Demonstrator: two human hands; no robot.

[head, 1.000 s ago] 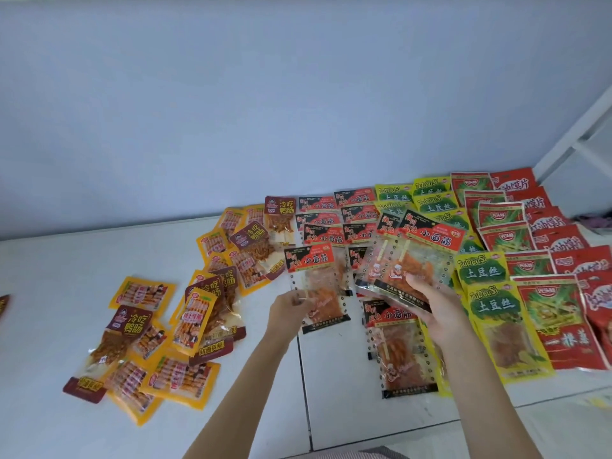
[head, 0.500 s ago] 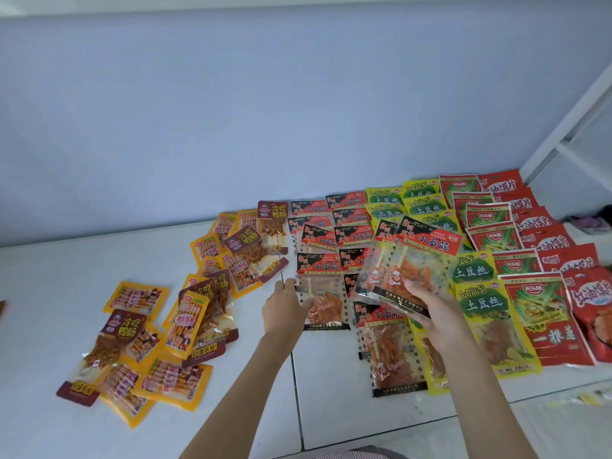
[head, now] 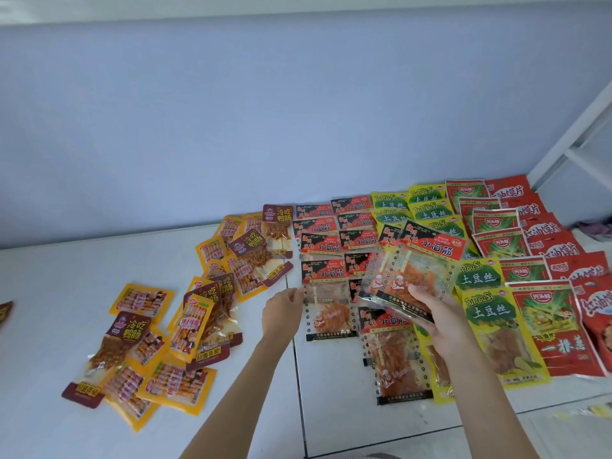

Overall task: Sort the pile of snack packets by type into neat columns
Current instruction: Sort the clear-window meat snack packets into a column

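Note:
My right hand grips a small stack of red-and-black clear-window packets, held tilted above the sorted rows. My left hand pinches the left edge of another red-and-black packet, which lies flat at the front of the left red-and-black column. A second red-and-black column runs beside it. To the right lie columns of yellow-green packets, red-and-green packets and plain red packets. An unsorted pile of yellow packets and maroon packets spreads over the left, with more of the same further back.
Everything lies on a white table with a seam running front to back under my left arm. A blue wall stands behind. A white frame rises at the far right. A dark packet corner shows at the left edge.
My left hand has carried its red-and-black packet back and right and laid it flat at the front of the left column. My right hand keeps its stack in about the same place.

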